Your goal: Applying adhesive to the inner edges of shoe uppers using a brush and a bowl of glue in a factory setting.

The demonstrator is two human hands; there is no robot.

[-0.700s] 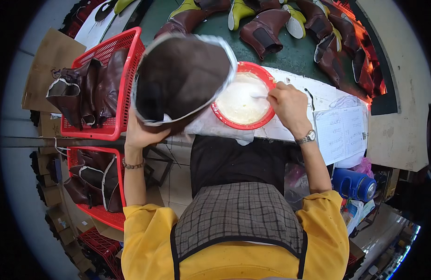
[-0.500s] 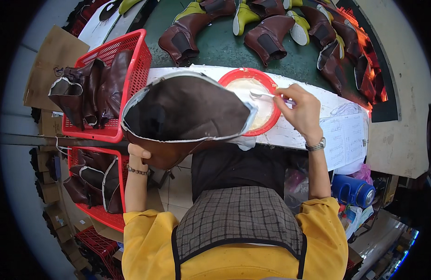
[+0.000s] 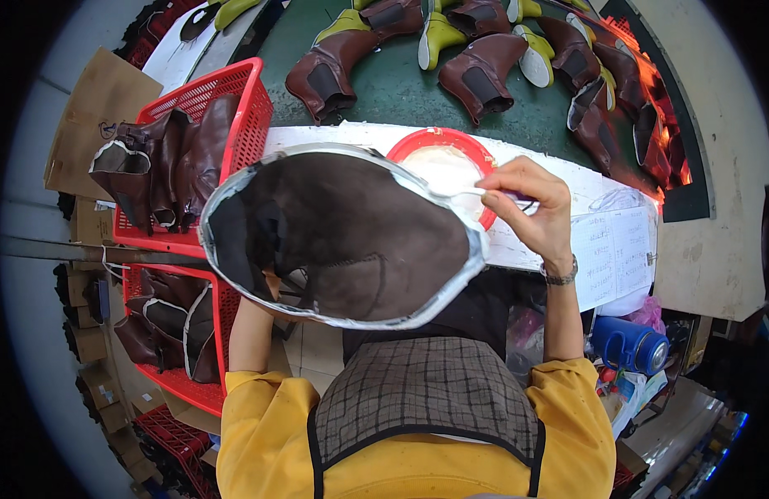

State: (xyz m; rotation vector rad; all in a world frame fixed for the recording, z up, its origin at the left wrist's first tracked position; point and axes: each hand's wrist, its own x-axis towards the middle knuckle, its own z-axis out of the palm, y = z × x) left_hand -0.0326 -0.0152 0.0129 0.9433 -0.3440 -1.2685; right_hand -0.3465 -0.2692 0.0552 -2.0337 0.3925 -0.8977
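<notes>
A dark brown leather boot upper (image 3: 359, 224) is held up before me, its wide opening tilted toward me and its dark lining showing. White paste coats much of its rim. My left hand (image 3: 272, 284) supports it from below on the left; the upper hides nearly all of that hand. My right hand (image 3: 534, 204) pinches a small white brush (image 3: 459, 192), which looks like a toothbrush. Its head lies at the upper's far right rim. Just behind stands a red-rimmed bowl (image 3: 482, 152) of white paste, partly covered by the upper.
At left, two red plastic baskets (image 3: 255, 108) hold more brown uppers (image 3: 151, 166). Brown boots on yellow-green forms (image 3: 484, 75) lie across the green table (image 3: 393, 87). Written sheets (image 3: 613, 249) rest at the right, above a blue jug (image 3: 630, 343).
The boot upper has come nearer and lower, its opening turned more toward me, covering my left hand. My right hand has brought the brush from over the bowl to the rim.
</notes>
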